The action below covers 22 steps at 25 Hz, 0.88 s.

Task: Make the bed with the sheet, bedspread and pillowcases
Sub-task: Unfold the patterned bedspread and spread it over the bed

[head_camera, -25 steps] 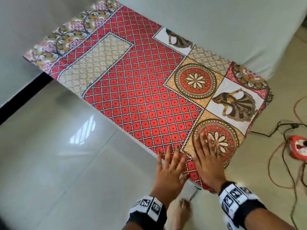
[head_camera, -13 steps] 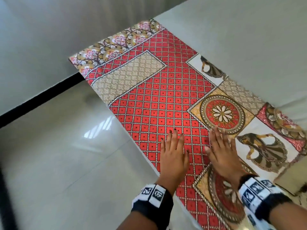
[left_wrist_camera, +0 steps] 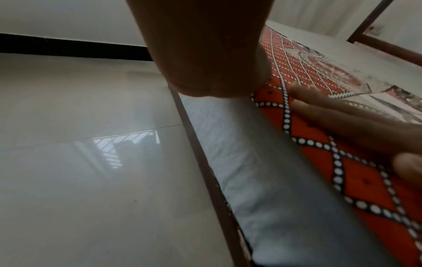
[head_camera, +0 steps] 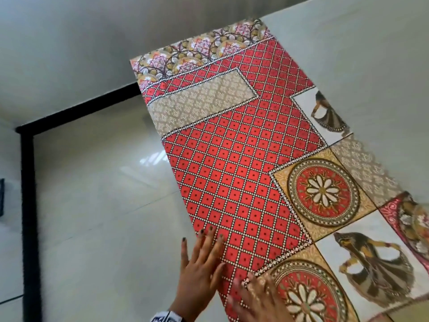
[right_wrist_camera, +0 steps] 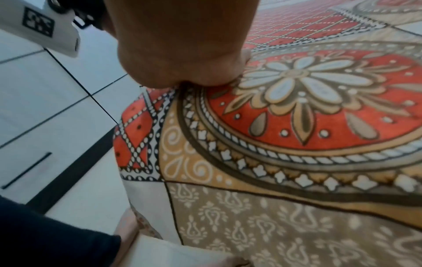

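Note:
A folded patterned bedspread, red lattice with gold medallions and dancer panels, lies along the left edge of the pale grey mattress. My left hand lies flat with straight, spread fingers at the bedspread's near left edge, partly past the edge of the bed. My right hand presses flat beside it, blurred, on the near medallion. In the right wrist view the heel of the right hand bears on the flower medallion. The left wrist view shows the left hand at the red cloth above the mattress side.
Glossy pale floor tiles stretch left of the bed, bounded by a black skirting along the wall. A brown bed frame rail runs under the mattress. A person's dark sleeve shows at the near corner.
Both hands slid back along the bedspread toward the near end, the left one out to its left edge. The view swung left and up the bed, and the cables on the floor left the frame.

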Tool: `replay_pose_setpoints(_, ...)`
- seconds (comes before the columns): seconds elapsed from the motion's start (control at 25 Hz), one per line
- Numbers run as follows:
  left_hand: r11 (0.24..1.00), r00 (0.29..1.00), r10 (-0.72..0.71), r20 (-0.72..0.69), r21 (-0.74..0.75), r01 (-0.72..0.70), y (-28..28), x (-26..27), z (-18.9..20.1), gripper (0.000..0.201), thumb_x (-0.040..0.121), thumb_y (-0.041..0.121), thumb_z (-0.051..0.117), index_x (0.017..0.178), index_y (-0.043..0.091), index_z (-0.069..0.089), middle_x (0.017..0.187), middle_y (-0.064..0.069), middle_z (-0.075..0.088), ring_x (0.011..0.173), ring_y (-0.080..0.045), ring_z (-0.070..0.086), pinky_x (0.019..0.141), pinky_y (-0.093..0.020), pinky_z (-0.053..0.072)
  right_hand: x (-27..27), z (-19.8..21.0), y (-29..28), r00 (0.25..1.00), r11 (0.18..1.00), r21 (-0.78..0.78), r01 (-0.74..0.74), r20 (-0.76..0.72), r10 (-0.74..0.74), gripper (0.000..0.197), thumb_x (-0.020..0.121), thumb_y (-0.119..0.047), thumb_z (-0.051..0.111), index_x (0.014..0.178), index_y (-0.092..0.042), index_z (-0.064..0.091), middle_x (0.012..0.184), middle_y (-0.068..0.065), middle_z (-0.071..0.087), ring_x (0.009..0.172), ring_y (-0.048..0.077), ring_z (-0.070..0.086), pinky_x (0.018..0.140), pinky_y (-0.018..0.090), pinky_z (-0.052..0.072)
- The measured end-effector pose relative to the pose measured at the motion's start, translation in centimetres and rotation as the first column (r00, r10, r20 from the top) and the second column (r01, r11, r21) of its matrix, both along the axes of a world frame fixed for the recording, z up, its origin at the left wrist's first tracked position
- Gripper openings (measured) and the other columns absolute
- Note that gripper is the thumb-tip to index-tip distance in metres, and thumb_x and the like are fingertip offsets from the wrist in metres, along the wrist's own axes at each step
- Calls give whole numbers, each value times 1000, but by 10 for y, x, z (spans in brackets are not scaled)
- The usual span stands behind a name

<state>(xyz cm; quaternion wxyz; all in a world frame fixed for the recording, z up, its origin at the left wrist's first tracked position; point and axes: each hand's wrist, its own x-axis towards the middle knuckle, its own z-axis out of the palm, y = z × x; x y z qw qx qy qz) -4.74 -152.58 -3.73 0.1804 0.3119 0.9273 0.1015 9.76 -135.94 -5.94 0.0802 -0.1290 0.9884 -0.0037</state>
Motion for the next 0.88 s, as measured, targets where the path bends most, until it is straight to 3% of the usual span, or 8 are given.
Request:
replay_pose_setpoints(0.08, 994, 996, 88, -19, 59, -87, 18, -4, 9, 55, 101, 47, 20, 152, 26, 24, 160, -2, 21, 148, -23, 14, 116, -57, 2, -8, 11, 13, 999, 998, -37, -53, -12, 52, 62, 100, -52, 21, 151, -18, 17, 159, 15, 8, 145, 40, 8, 106, 58, 19)
replay_pose_setpoints(0.12, 988, 993, 119, -13, 98, -117, 36, -10, 15, 55, 101, 45, 22, 152, 25, 24, 160, -3, 22, 149, -23, 13, 117, -54, 1, -21, 18, 29, 1000, 997, -75, 15, 3, -15, 65, 99, -53, 16, 152, -16, 13, 160, 14, 6, 146, 37, 5, 107, 58, 18)
replay_pose_setpoints(0.24, 975, 992, 114, -52, 199, -101, 103, -37, 21, 59, 100, 43, 28, 154, 29, 11, 162, -2, 9, 150, -19, 0, 119, -46, -1, -72, 27, 94, 890, 879, -163, 448, -8, -456, 69, 98, -54, 14, 153, -11, 11, 160, 14, 2, 147, 33, 1, 113, 59, 2)
replay_pose_setpoints(0.32, 985, 993, 92, -73, 150, -80, 130, -57, 11, 59, 101, 46, 24, 154, 32, 3, 163, 2, -3, 149, -17, -9, 118, -44, -9, -105, 26, 130, 813, 801, -149, 580, 52, -579, 71, 96, -54, 18, 153, -11, 12, 160, 13, -1, 147, 34, -2, 114, 59, -3)
replay_pose_setpoints(0.44, 993, 988, 120, -99, 22, -118, 129, -76, -9, 59, 100, 51, 23, 154, 33, 7, 162, 3, -2, 150, -18, -5, 118, -43, -10, -112, 18, 133, 856, 856, -80, 511, 139, -498, 72, 95, -55, 20, 152, -11, 13, 160, 15, 3, 146, 38, 2, 112, 65, 3)
replay_pose_setpoints(0.56, 991, 987, 119, -111, -48, -125, 104, -77, -11, 61, 99, 55, 22, 154, 33, 8, 162, 4, 1, 150, -17, -4, 119, -44, -12, -74, 14, 98, 940, 947, -60, 317, 151, -305, 70, 96, -57, 19, 150, -12, 24, 159, 15, 14, 144, 40, 13, 109, 66, 13)
replay_pose_setpoints(0.68, 977, 980, 190, -62, -87, -195, 81, -74, -5, 60, 99, 57, 18, 154, 32, 13, 162, 4, 9, 150, -19, 5, 119, -50, 0, -45, 9, 63, 967, 981, 55, 187, 166, -193, 60, 97, -55, 24, 139, -17, 43, 153, 13, 26, 143, 40, 17, 105, 63, 22)
replay_pose_setpoints(0.88, 917, 915, 398, -68, -8, -400, 83, -146, 14, 63, 98, 56, 11, 154, 26, 18, 162, 0, 9, 150, -17, -1, 118, -49, -11, -101, 29, 81, 972, 980, -33, 195, 140, -189, 68, 96, -57, 21, 150, -16, 23, 158, 10, 18, 145, 37, 13, 104, 62, 23)
